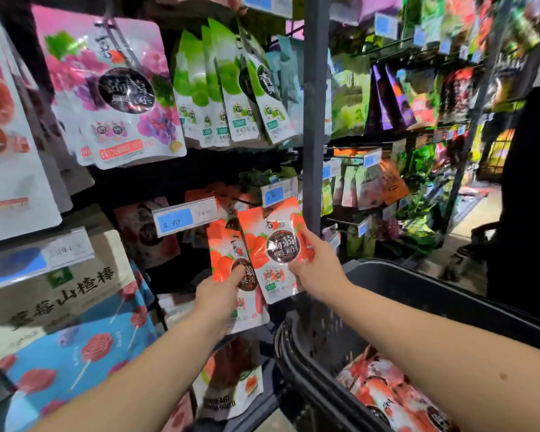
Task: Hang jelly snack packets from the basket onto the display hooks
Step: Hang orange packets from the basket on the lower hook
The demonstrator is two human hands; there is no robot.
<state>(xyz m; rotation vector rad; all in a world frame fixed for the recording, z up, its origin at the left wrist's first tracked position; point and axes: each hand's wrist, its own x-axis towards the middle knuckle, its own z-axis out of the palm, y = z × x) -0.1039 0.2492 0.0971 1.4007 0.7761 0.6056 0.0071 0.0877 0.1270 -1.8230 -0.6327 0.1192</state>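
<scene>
My right hand (317, 266) grips a red strawberry jelly packet (275, 241) by its right edge, holding it up in front of the display. Just left of it, my left hand (222, 296) pinches the lower part of another red jelly packet (223, 247) that hangs with several like it behind the blue 4.90 price tag (184, 217). The hook itself is hidden behind the packets. The black basket (418, 291) sits at the lower right, with more red jelly packets (387, 388) lying in its bottom.
Pink grape packets (116, 88) and green packets (228, 85) hang on the row above. A grey upright post (314, 120) stands just right of the held packet. Boxed hawthorn snacks (60, 291) fill the left. A dark-clothed person (530, 198) stands at the far right.
</scene>
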